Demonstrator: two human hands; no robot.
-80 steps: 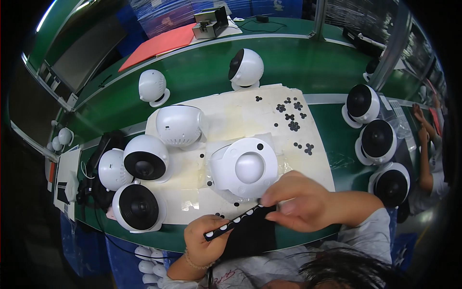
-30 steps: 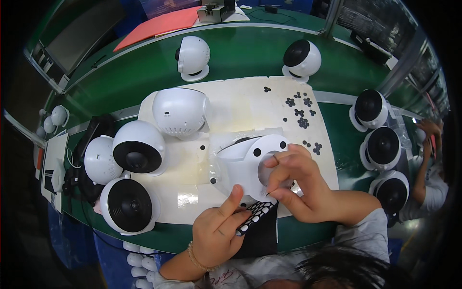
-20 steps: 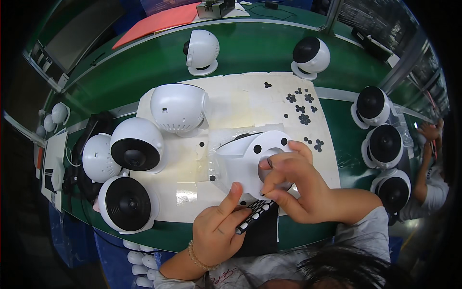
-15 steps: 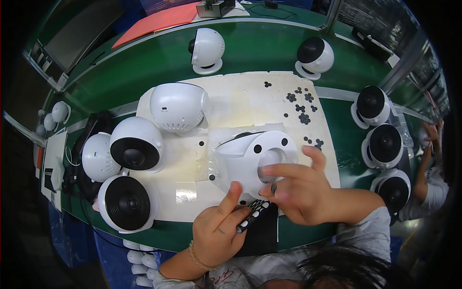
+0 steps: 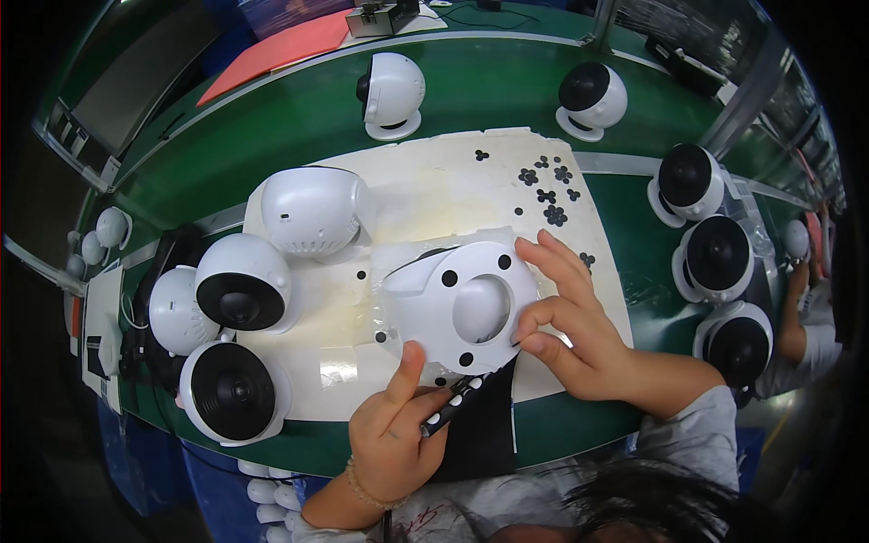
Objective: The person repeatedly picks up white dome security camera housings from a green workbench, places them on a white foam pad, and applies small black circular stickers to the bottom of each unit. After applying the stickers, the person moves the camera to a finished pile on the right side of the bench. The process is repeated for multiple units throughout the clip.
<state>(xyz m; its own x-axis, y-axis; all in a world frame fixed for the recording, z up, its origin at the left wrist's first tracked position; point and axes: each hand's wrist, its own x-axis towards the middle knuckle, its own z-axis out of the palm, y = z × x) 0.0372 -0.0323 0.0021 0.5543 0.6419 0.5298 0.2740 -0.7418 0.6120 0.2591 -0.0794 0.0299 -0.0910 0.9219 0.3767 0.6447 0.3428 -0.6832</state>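
A white round-bodied camera [image 5: 412,312] lies on its side on clear plastic film, with its ring-shaped base facing me. Three black round pads [image 5: 449,279] show on the ring. My left hand [image 5: 394,443] is closed around a black strip with white round spots [image 5: 453,404], just below the ring, its index finger raised towards the camera. At the ring's right rim, my right hand [image 5: 579,335] brings thumb and index finger together on a small black round pad, of which only a dark edge shows. Its other fingers stretch away.
Several similar cameras [image 5: 240,389] stand at the left, others [image 5: 721,253] along the right and two at the back. Clusters of black pads [image 5: 555,214] lie on the cream board [image 5: 434,199]. A person [image 5: 806,317] is at the far right.
My right hand has moved from over the ring's hole to its right rim. Three pads now show on the ring, where two showed before. My left hand still holds the strip.
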